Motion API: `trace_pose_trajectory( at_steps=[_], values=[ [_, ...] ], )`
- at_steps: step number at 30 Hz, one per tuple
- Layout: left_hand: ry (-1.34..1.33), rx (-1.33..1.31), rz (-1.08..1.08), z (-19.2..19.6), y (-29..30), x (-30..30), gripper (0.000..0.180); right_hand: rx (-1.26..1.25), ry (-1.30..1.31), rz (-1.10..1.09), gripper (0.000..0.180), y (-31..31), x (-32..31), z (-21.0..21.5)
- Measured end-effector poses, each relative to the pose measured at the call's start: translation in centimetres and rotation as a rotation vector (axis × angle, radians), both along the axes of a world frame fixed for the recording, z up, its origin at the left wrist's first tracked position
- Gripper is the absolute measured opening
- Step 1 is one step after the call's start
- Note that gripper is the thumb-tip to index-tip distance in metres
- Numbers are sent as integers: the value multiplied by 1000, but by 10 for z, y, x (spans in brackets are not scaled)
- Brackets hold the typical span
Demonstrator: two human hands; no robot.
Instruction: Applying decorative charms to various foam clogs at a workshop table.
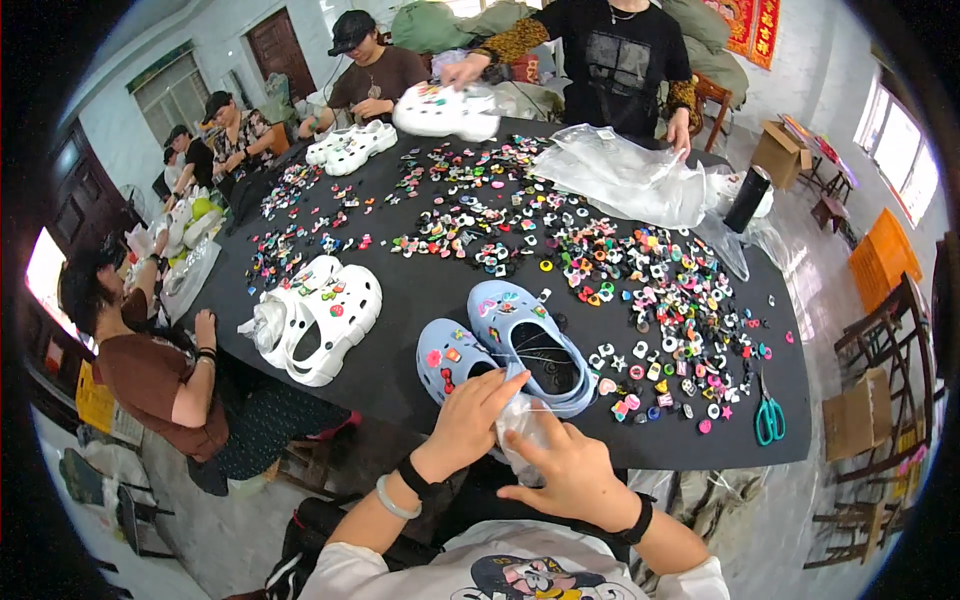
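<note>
A pair of light blue clogs, the left clog point(440, 358) and the right clog point(505, 310), stands on the black table in front of me. Colourful charms sit on their uppers, and a thin clear strand crosses the openings. My left hand point(465, 420) is at the heels, its fingers closed on a crumpled clear plastic bag point(520, 440) at the table's edge. Across the bag reaches my right hand point(577, 475), thumb and forefinger spread apart, the forefinger touching the plastic. Its other fingertips are partly hidden.
Loose shoe charms point(640, 290) cover much of the table point(400, 395). White clogs point(335, 320) stand at left, teal scissors point(769, 420) at right. Farther back are a plastic sheet point(625, 180), a black bottle point(747, 200) and a co-worker's hand holding a white clog point(440, 112). Other people sit left.
</note>
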State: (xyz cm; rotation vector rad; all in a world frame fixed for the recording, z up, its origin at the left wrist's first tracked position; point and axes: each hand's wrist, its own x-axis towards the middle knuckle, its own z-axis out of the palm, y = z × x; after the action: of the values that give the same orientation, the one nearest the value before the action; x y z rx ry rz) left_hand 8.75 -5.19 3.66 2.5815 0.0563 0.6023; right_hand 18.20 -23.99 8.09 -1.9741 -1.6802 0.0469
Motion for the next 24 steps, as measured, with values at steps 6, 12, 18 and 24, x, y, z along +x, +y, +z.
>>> trace_pose_trajectory(
  at_steps=[6,12,18,24],
  values=[
    [268,-244,-387,41,27,-1,86,85,-217,-101,25,12,-17,-30],
    [363,-1008,-452,35,46,-11,71,40,-351,-161,21,48,-42,-42],
    [219,-448,-104,30,31,-17,57,4,1,-142,29,80,-28,-71],
    [80,-226,-66,39,13,-11,52,-66,-161,132,39,61,-17,-41]
  ],
)
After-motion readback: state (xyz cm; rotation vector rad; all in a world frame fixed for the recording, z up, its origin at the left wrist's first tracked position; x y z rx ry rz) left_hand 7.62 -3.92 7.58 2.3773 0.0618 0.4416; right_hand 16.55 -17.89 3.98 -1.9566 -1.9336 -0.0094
